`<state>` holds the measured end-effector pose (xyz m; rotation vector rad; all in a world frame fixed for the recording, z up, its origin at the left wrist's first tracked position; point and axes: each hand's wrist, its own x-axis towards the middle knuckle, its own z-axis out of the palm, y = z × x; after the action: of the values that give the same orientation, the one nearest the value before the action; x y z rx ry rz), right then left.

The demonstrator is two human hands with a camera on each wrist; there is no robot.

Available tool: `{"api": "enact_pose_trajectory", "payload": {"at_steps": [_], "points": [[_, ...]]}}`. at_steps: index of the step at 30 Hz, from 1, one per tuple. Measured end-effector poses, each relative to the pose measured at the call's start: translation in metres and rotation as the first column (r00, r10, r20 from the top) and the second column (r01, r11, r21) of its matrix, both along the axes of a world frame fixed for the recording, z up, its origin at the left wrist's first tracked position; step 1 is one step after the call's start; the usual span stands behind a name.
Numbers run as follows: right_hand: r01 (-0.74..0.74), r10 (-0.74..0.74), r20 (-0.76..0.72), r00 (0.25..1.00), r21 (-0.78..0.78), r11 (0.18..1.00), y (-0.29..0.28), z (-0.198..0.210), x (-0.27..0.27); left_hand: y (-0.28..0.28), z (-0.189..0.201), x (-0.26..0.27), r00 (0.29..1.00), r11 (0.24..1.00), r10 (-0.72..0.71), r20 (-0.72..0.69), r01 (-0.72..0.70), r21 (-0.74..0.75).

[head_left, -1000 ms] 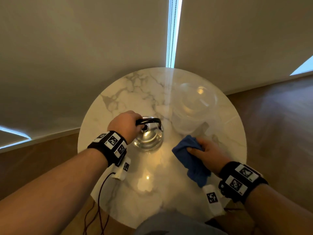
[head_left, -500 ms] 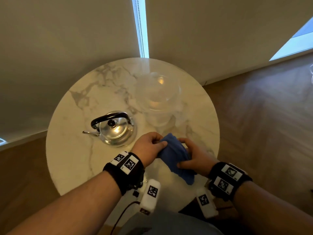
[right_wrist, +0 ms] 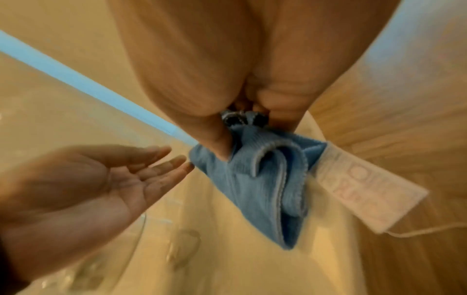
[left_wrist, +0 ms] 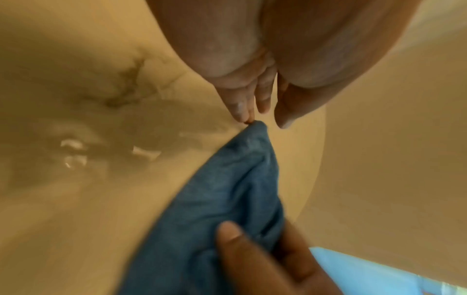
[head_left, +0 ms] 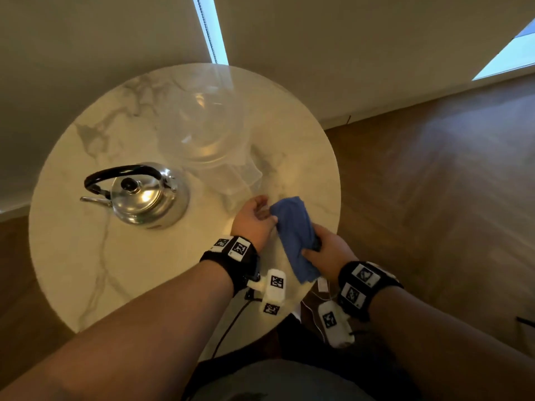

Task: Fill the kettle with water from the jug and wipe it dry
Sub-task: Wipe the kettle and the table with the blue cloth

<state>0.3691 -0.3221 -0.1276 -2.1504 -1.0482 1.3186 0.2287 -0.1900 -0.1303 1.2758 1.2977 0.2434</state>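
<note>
Cloth blue ribbed, bunched in right hand | left hand fingers straight, touching it | kettle shiny metal

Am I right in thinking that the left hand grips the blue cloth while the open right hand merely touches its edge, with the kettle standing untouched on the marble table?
Not quite: the hands are swapped. The right hand grips the blue cloth, and the open left hand merely touches its edge, as the right wrist view shows. The kettle does stand untouched on the marble table.
</note>
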Motion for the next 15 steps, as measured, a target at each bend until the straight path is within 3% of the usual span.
{"api": "enact_pose_trajectory", "payload": {"at_steps": [2,3,5,7,9,11,15], "points": [[-0.046,0.045,0.107,0.993,0.01,0.999,0.003,-0.004,0.003,-0.013,-0.004,-0.003,0.969,0.95,-0.204,-0.136,0.23,0.213],[-0.07,0.066,0.197,0.978,0.012,0.998,0.001,-0.007,0.005,-0.02,-0.006,-0.007,0.907,0.861,-0.336,-0.254,0.405,0.307],[-0.132,0.107,0.403,0.909,0.035,0.991,-0.006,-0.013,0.007,-0.035,-0.005,-0.016,0.707,0.616,-0.533,-0.466,0.701,0.359],[-0.267,0.175,0.541,0.823,0.096,0.959,-0.011,-0.014,0.004,-0.046,-0.001,-0.029,0.576,0.477,-0.606,-0.549,0.815,0.329],[-0.447,0.353,0.568,0.744,0.029,0.894,-0.012,-0.016,0.0,-0.053,0.0,-0.049,0.535,0.444,-0.599,-0.595,0.841,0.309],[-0.53,0.51,0.47,0.721,-0.1,0.842,-0.01,-0.021,-0.003,-0.061,0.002,-0.077,0.539,0.477,-0.571,-0.62,0.832,0.284],[-0.517,0.535,0.421,0.733,-0.166,0.84,-0.004,-0.02,-0.002,-0.081,0.006,-0.152,0.53,0.562,-0.536,-0.657,0.805,0.19]]}}
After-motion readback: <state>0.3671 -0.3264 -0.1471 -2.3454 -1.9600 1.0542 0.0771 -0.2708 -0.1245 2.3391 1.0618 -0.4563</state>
